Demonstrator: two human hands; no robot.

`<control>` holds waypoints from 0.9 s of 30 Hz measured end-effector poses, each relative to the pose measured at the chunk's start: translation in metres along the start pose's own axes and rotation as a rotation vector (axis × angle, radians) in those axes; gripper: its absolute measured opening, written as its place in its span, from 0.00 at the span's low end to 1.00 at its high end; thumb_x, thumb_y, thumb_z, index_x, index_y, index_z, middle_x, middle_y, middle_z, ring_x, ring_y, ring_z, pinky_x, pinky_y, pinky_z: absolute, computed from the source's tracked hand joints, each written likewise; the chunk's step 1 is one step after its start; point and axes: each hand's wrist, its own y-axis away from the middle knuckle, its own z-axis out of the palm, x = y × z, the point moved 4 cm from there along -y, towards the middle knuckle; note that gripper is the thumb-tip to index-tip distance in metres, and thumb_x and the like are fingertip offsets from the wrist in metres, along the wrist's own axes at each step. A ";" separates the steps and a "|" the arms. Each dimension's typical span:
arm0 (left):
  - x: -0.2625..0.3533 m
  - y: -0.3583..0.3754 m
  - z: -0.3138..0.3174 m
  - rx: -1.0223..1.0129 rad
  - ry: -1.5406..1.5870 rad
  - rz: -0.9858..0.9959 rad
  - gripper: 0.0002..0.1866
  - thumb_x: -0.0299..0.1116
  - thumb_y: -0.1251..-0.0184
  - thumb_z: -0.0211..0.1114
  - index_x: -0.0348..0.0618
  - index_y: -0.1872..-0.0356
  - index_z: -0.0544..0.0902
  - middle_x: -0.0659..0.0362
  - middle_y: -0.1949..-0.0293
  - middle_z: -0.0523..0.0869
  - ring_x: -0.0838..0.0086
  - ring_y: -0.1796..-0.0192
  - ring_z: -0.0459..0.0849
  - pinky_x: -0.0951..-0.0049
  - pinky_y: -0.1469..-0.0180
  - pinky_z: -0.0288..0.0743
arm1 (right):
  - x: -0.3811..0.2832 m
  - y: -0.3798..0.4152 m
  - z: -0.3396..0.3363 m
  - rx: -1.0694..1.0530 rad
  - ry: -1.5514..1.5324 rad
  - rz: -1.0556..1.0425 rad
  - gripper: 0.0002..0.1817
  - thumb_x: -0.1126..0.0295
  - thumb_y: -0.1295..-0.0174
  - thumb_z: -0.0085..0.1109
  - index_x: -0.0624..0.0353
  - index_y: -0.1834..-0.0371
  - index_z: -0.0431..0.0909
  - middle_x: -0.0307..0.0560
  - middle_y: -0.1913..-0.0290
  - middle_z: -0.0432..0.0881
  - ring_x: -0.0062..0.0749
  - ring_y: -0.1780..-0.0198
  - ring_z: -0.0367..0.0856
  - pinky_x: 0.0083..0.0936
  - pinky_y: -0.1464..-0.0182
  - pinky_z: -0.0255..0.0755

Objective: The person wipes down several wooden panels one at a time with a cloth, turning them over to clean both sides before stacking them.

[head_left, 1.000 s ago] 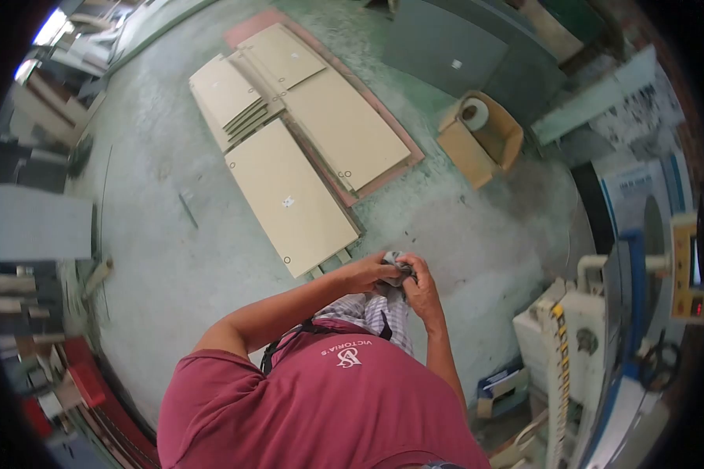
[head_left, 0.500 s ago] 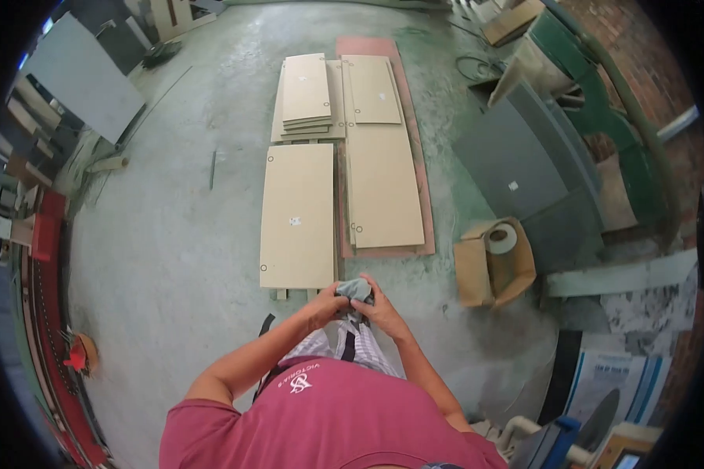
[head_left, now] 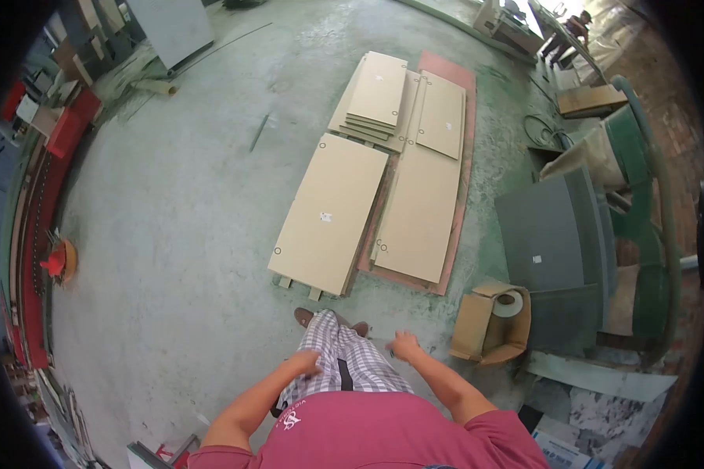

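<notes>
My left hand (head_left: 307,362) is beside the left thigh of my checked trousers (head_left: 322,338), its fingers curled in. Out to the right of my legs is my right hand (head_left: 404,345), closed, with a small dark patch at its lower edge. What either hand holds, if anything, is hidden. The grey cloth-like bundle from before does not show. Just beyond my shoes lies a beige panel (head_left: 332,211) raised on strips. To its right a second stack of beige panels (head_left: 420,215) rests on a reddish sheet (head_left: 467,148).
An opened cardboard box (head_left: 469,322) holds a white roll (head_left: 508,304) on my right. Behind it lean dark grey boards (head_left: 541,227). Smaller panels (head_left: 377,86) are stacked farther off. A red machine rail (head_left: 43,227) runs along the left. Another person (head_left: 575,31) is at the far right.
My hands have come apart from the grey bundle they held together in front of me, and the bundle is out of sight. The view has turned left, and the panels now appear slanted.
</notes>
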 end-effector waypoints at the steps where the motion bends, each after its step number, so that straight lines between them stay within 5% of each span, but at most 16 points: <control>1: 0.002 0.016 0.009 -0.081 0.079 -0.003 0.27 0.41 0.51 0.66 0.42 0.49 0.75 0.41 0.52 0.76 0.49 0.48 0.75 0.57 0.48 0.71 | -0.004 0.001 0.001 -0.019 0.017 -0.002 0.21 0.61 0.49 0.56 0.29 0.49 0.76 0.52 0.50 0.69 0.54 0.49 0.69 0.39 0.50 0.69; 5: 0.013 0.062 -0.002 -0.201 -0.044 -0.110 0.22 0.41 0.50 0.64 0.41 0.53 0.77 0.40 0.53 0.77 0.49 0.50 0.76 0.57 0.50 0.72 | -0.019 0.017 -0.021 -0.142 -0.121 -0.165 0.22 0.54 0.49 0.57 0.28 0.47 0.74 0.52 0.46 0.68 0.55 0.48 0.68 0.44 0.49 0.68; 9: 0.009 0.071 0.002 0.065 -0.088 -0.098 0.12 0.32 0.46 0.57 0.40 0.62 0.77 0.42 0.58 0.80 0.53 0.54 0.79 0.57 0.56 0.74 | -0.025 0.028 -0.063 -0.175 -0.085 -0.157 0.28 0.47 0.52 0.58 0.30 0.44 0.71 0.51 0.43 0.66 0.55 0.44 0.66 0.45 0.46 0.66; 11: 0.000 0.067 0.004 0.198 0.052 -0.281 0.10 0.32 0.44 0.55 0.40 0.64 0.77 0.42 0.66 0.82 0.52 0.61 0.81 0.57 0.58 0.75 | -0.030 0.023 -0.062 -0.135 -0.086 -0.201 0.31 0.46 0.55 0.61 0.31 0.43 0.70 0.52 0.43 0.65 0.55 0.45 0.66 0.45 0.47 0.67; 15: -0.011 0.060 0.013 0.328 0.208 -0.396 0.09 0.33 0.44 0.54 0.40 0.66 0.76 0.43 0.71 0.82 0.51 0.66 0.82 0.56 0.61 0.74 | -0.031 -0.002 -0.052 -0.049 -0.086 -0.240 0.21 0.53 0.55 0.61 0.38 0.54 0.77 0.53 0.46 0.69 0.55 0.49 0.70 0.43 0.51 0.70; 18: -0.015 0.053 0.012 0.293 0.426 -0.366 0.11 0.34 0.45 0.54 0.38 0.64 0.76 0.45 0.70 0.82 0.52 0.66 0.82 0.59 0.63 0.74 | -0.019 -0.010 -0.055 0.015 -0.104 -0.269 0.15 0.58 0.55 0.60 0.41 0.61 0.80 0.52 0.50 0.72 0.54 0.52 0.72 0.42 0.53 0.71; 20: 0.014 0.050 0.002 -0.093 0.692 -0.195 0.13 0.36 0.46 0.55 0.38 0.63 0.76 0.48 0.71 0.83 0.58 0.68 0.81 0.64 0.63 0.73 | 0.003 -0.010 -0.075 0.038 -0.119 -0.296 0.12 0.61 0.55 0.59 0.43 0.64 0.81 0.52 0.53 0.73 0.53 0.53 0.73 0.42 0.54 0.71; 23: 0.044 0.040 -0.005 -0.024 0.652 -0.127 0.13 0.36 0.47 0.55 0.38 0.64 0.77 0.51 0.72 0.82 0.65 0.69 0.80 0.67 0.64 0.72 | 0.042 0.004 -0.099 -0.032 -0.296 -0.335 0.13 0.61 0.54 0.58 0.45 0.63 0.80 0.51 0.53 0.73 0.52 0.53 0.73 0.40 0.53 0.70; 27: 0.059 0.003 0.003 -0.320 0.833 -0.181 0.11 0.35 0.47 0.55 0.38 0.68 0.77 0.59 0.74 0.79 0.76 0.71 0.76 0.73 0.69 0.70 | 0.096 0.011 -0.102 -0.285 -0.362 -0.484 0.12 0.59 0.50 0.57 0.46 0.62 0.80 0.51 0.49 0.72 0.48 0.52 0.73 0.35 0.51 0.68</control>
